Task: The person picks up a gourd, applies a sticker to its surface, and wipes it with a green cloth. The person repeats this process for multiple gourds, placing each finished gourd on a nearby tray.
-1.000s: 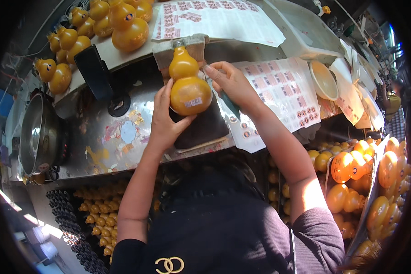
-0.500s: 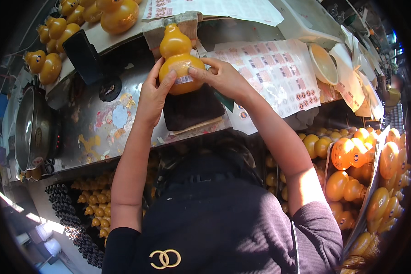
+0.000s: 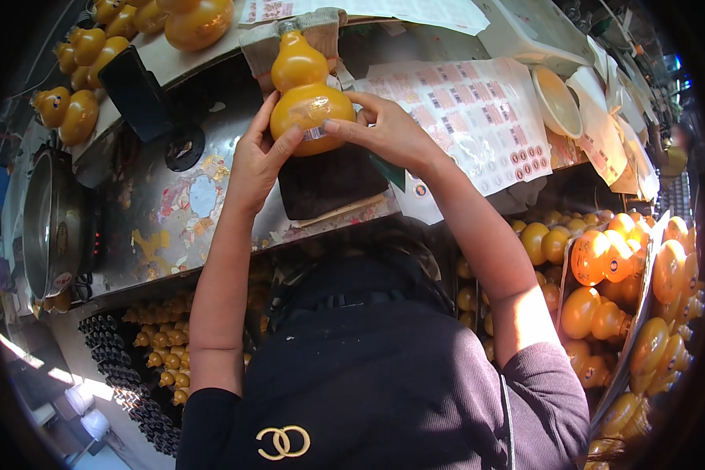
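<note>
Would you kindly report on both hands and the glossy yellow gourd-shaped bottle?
Left hand and right hand both gripping the glossy yellow gourd-shaped bottle. Thumbs at its white barcode label. Flat dark-green piece jutting below right hand. No obstruction visible.

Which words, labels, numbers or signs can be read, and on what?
No wording is legible anywhere.
Held glossy yellow gourd-shaped piece: white striped label, too small.
White paper sheet at right: striped blocks, ovals, too small.
White paper sheet at top: reddish prints, too small.
Sunlit glossy orange gourd-shaped piece: dark marks, too blurred.
Black cloth shirt: gold curved emblem, no words.
</note>
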Available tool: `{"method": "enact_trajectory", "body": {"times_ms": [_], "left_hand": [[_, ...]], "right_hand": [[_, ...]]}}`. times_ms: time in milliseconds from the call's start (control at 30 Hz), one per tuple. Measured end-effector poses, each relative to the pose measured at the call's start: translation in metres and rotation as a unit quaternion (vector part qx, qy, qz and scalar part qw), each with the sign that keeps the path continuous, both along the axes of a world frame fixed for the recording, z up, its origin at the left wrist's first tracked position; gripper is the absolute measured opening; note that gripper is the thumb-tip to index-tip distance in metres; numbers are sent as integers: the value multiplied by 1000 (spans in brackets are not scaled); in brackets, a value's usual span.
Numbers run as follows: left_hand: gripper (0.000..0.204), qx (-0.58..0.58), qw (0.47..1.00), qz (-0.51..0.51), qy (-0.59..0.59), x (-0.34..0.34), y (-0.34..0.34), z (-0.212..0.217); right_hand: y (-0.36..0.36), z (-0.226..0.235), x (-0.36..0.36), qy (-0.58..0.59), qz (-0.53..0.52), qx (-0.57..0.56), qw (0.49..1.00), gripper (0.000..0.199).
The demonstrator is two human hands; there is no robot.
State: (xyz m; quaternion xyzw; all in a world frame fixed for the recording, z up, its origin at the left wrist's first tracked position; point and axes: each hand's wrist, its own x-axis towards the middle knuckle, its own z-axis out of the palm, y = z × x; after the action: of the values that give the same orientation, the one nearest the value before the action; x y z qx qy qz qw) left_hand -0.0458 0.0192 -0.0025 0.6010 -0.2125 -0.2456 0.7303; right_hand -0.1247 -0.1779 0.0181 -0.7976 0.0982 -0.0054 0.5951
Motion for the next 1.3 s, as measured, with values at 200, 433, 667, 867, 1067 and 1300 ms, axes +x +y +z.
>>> {"method": "enact_trajectory", "body": {"times_ms": [200,433,667,867,1067,1300], "left_hand": [[78,-8,1000,-11,-3,0,0,-1],[73,-4,1000,-7,-6,0,1,-1],[74,2,1000,-10,-18,2,3,-5],[78,-2,999,-32,-27,2,3,-4],[80,-2,999,-33,-39,4,3,-6],[81,-3,999,-39,-38,3,4,-5]], "right_hand": [[1,2,-1,-2,2,0,1000,72],[4,1,-1,-12,-15,-6,1000,69],[2,-11,1,-26,-17,-7,999,67],[-1,-16,0,-33,-13,-51,998,73],[0,-10,0,-26,-22,-64,997,76],[-2,-9,-3,25,-70,58,996,65]]}}
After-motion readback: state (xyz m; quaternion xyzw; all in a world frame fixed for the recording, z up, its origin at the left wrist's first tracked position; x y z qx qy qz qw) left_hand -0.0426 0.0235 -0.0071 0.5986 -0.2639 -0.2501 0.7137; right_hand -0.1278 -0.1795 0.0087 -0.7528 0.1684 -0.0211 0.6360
